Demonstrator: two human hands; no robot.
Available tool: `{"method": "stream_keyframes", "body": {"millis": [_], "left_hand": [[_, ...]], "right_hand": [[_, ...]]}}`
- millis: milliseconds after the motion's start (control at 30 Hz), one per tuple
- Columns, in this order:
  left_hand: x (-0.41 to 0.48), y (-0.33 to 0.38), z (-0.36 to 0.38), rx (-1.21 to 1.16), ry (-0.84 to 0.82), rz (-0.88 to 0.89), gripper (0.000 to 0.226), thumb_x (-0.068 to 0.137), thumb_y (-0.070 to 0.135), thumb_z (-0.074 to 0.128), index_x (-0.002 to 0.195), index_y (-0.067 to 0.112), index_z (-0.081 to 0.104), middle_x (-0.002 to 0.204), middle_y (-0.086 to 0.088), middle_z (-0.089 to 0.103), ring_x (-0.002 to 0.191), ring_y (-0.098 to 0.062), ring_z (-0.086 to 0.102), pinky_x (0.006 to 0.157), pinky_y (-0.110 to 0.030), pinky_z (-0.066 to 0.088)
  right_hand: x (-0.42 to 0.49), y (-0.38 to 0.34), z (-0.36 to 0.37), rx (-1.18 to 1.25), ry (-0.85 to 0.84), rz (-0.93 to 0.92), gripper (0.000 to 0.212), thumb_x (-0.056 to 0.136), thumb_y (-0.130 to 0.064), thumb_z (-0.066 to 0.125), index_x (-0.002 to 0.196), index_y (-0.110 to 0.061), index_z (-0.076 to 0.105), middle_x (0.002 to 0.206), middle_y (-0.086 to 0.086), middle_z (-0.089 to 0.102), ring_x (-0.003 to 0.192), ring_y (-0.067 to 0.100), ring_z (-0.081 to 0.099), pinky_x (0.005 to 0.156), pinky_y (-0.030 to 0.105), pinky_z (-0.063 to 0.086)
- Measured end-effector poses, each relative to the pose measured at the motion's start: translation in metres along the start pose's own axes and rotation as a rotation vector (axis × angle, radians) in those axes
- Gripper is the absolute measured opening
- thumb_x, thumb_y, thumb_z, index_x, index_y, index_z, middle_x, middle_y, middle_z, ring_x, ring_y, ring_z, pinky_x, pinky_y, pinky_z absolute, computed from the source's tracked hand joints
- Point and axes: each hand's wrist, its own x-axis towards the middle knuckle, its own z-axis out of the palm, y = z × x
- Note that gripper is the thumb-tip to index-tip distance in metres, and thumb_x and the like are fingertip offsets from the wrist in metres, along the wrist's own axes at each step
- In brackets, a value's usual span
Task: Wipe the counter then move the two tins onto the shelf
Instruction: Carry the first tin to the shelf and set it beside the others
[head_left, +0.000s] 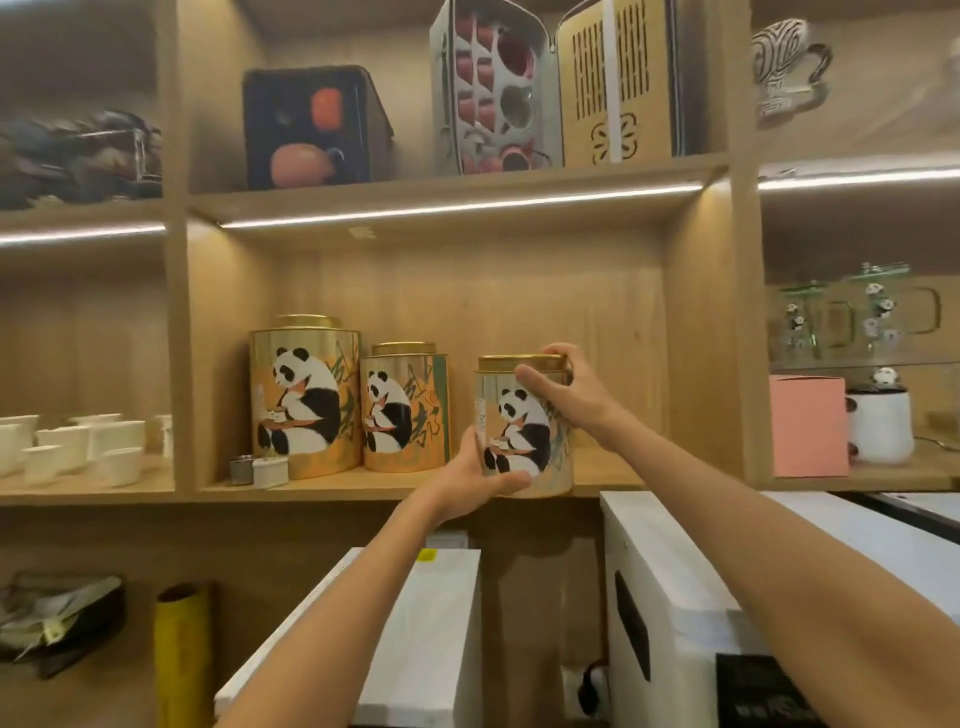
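My left hand (475, 475) cups the tin (522, 426) base, right hand (563, 392) clamps its lid, at the shelf (613, 478) edge.

We reach both arms forward and up: our left hand (480, 475) cups low with fingers wrapped round, our right hand (563, 392) clasps from above, thumb forward.

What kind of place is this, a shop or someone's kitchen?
Probably a tea shop's display wall: lit wooden shelves hold panda tea tins, an open boxed tea set and rows of small white cups.
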Motion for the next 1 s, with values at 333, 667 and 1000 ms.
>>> {"method": "stream_keyframes", "body": {"millis": [333,667,1000], "left_hand": [[0.060,-0.029,0.003,-0.019,0.026,-0.098,0.101,0.069,0.053,0.080,0.147,0.034,0.019,0.151,0.001,0.042,0.135,-0.020,0.043,0.113,-0.044,0.033],[0.099,-0.057,0.005,0.208,0.388,-0.231,0.076,0.076,0.044,0.079,0.132,0.012,0.038,0.133,-0.010,0.044,0.118,-0.025,0.051,0.099,-0.039,0.048],[0.127,-0.076,0.014,0.209,0.527,-0.212,0.049,0.079,0.039,0.078,0.112,0.012,0.053,0.112,-0.006,0.065,0.105,-0.022,0.062,0.088,-0.040,0.057]], "right_hand": [[0.063,0.054,0.009,0.074,-0.102,0.082,0.080,0.070,-0.066,0.073,0.132,-0.031,0.037,0.128,0.007,0.056,0.108,0.021,0.059,0.081,0.035,0.053],[0.116,0.093,0.045,0.033,-0.129,0.059,0.076,0.072,-0.065,0.074,0.129,-0.037,0.032,0.135,0.010,0.049,0.115,0.029,0.057,0.095,0.049,0.054],[0.147,0.118,0.062,0.010,-0.097,0.054,0.091,0.065,-0.075,0.071,0.137,-0.040,0.027,0.144,0.010,0.042,0.127,0.032,0.050,0.103,0.054,0.047]]}}
